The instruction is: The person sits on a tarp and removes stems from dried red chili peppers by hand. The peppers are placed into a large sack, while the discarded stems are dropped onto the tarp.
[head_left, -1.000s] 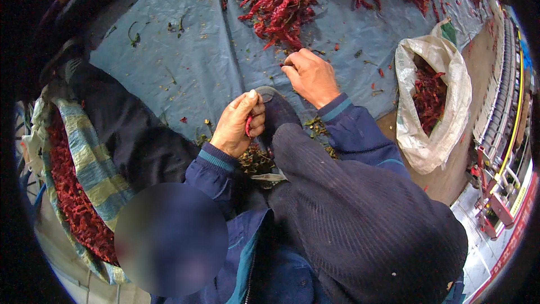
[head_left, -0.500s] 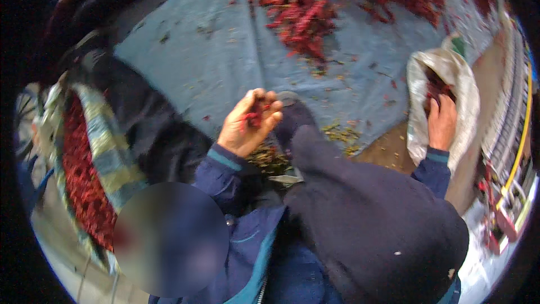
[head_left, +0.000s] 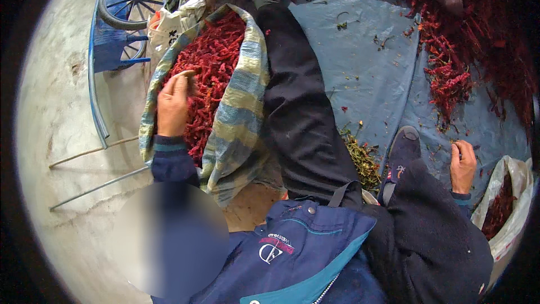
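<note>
Red chillies [head_left: 211, 62] in the striped sack [head_left: 239, 107] are pinched by the left hand [head_left: 173, 103], while the right hand [head_left: 463, 164] is curled loosely by the white bag [head_left: 514, 202].

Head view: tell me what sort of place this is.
Probably an outdoor yard where dried red chillies are sorted: a loose chilli heap on a blue tarp, a striped sack full of chillies, a wheeled cart on bare concrete.

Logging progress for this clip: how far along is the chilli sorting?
Done: the striped sack is nearly full of red chillies, and plucked stems lie by the leg. In hand: the left hand is over the sack; the right hand is near the white bag. Left: a chilli pile on the tarp.
</note>
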### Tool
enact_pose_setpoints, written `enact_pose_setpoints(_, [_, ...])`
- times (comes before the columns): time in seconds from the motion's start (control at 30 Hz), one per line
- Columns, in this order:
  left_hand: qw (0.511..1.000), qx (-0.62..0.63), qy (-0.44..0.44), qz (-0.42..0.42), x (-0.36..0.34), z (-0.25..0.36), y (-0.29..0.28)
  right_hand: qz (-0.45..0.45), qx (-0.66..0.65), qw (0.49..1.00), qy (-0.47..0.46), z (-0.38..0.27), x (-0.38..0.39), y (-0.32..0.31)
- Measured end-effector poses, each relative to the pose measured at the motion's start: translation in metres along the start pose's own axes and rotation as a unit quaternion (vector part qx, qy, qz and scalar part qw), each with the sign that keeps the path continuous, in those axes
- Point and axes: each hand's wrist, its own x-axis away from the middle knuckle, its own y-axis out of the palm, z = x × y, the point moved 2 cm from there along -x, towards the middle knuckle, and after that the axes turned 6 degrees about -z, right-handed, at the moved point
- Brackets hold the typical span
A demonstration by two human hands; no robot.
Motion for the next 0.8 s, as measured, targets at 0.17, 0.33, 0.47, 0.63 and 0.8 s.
enact_pose_setpoints(0.17, [0.957, -0.287, -0.022, 0.032, -0.022, -0.043, -0.092, -0.003, 0.009, 1.0, 0.015, 0.014, 0.005, -0.009])
enact_pose_setpoints(0.33, [0.98, -0.16, 0.079, 0.083, -0.004, -0.016, 0.007, 0.0, -0.002, 1.0, 0.009, 0.014, 0.003, 0.001])
enact_pose_setpoints(0.47, [0.993, -0.072, 0.084, -0.043, 0.011, 0.007, 0.121, 0.014, -0.037, 0.996, 0.085, 0.015, -0.009, 0.004])
enact_pose_setpoints(0.63, [0.97, 0.057, 0.075, -0.223, 0.031, 0.023, 0.247, 0.048, -0.007, 0.995, 0.089, 0.012, -0.043, 0.026])
enact_pose_setpoints(0.8, [0.929, 0.103, 0.118, -0.334, 0.052, 0.056, 0.345, -0.003, 0.112, 0.986, 0.121, 0.014, -0.077, 0.045])
